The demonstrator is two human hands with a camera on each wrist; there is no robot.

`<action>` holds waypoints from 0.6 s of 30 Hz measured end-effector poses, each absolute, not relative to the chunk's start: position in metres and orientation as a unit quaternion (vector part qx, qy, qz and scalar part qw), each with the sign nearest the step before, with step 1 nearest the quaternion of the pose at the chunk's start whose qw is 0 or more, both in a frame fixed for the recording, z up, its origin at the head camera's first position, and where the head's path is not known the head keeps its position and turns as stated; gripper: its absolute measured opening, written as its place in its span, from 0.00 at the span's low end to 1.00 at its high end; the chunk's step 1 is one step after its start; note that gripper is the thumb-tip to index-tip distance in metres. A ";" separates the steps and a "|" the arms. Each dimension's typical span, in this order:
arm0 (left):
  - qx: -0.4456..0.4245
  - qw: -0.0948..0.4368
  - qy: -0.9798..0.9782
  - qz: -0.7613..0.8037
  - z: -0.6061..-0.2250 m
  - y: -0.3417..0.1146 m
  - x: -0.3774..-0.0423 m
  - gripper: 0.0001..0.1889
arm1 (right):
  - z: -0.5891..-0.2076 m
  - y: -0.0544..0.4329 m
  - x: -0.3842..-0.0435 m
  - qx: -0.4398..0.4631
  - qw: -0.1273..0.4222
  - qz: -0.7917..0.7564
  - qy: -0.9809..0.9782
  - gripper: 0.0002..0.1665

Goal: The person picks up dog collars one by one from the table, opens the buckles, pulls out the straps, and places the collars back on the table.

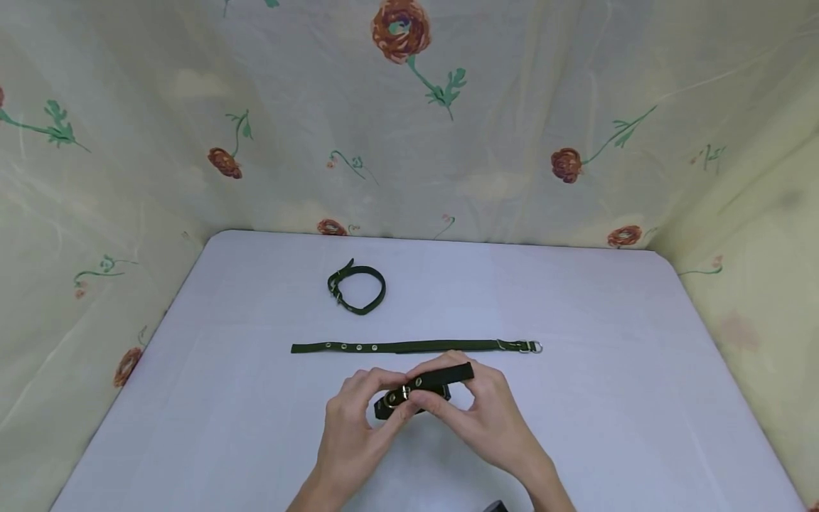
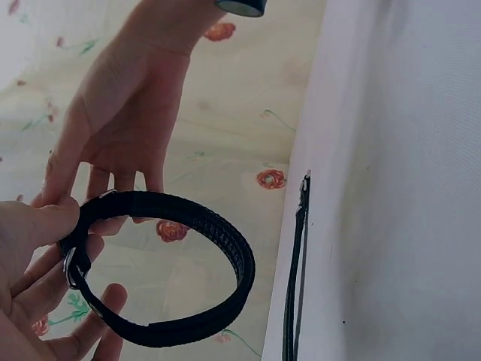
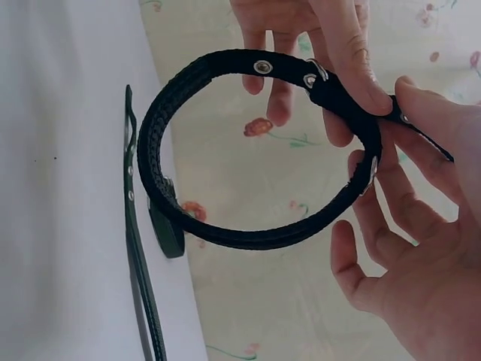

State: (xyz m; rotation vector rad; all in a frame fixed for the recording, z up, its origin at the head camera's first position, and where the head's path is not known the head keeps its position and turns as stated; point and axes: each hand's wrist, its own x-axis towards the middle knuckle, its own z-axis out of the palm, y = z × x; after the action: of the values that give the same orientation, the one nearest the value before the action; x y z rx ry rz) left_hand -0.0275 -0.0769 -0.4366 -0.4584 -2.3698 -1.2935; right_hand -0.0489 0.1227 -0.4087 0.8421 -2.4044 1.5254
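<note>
Both hands hold a dark collar (image 1: pixel 451 375) above the white table, bent into a loop, with metal eyelets and a buckle (image 2: pixel 73 268). My left hand (image 1: pixel 355 430) pinches it near the buckle between thumb and fingers. My right hand (image 1: pixel 489 419) pinches the strap close beside the left fingertips, and the strap's free end sticks out past the buckle to the right. In the right wrist view, the loop (image 3: pixel 259 239) hangs open and round. Behind the hands, a dark green collar (image 1: pixel 441 346) lies straight across the table, with eyelets at its left end and a buckle and ring at its right.
Farther back on the white table (image 1: pixel 608 427), a dark green collar (image 1: pixel 384 286) lies fastened in a ring. Flower-patterned cloth (image 1: pixel 499 142) hangs along the table's back and sides. A dark object (image 1: pixel 495 506) shows at the bottom edge by the right forearm.
</note>
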 end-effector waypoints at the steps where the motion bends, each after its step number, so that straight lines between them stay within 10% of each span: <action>1: -0.164 0.200 -0.847 -0.464 -0.437 -0.077 -0.028 0.16 | -0.409 0.123 -0.049 0.282 0.087 0.512 -0.807 0.15; 18: -0.142 0.175 -0.844 -0.487 -0.437 -0.077 -0.029 0.12 | -0.410 0.124 -0.050 0.269 0.098 0.502 -0.816 0.13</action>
State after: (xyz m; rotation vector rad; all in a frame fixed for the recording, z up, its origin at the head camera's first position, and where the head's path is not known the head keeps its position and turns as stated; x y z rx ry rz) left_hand -0.0286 -0.0769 -0.4370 -0.4022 -2.3912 -1.3804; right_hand -0.0498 0.1236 -0.4098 0.7952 -2.4159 1.4859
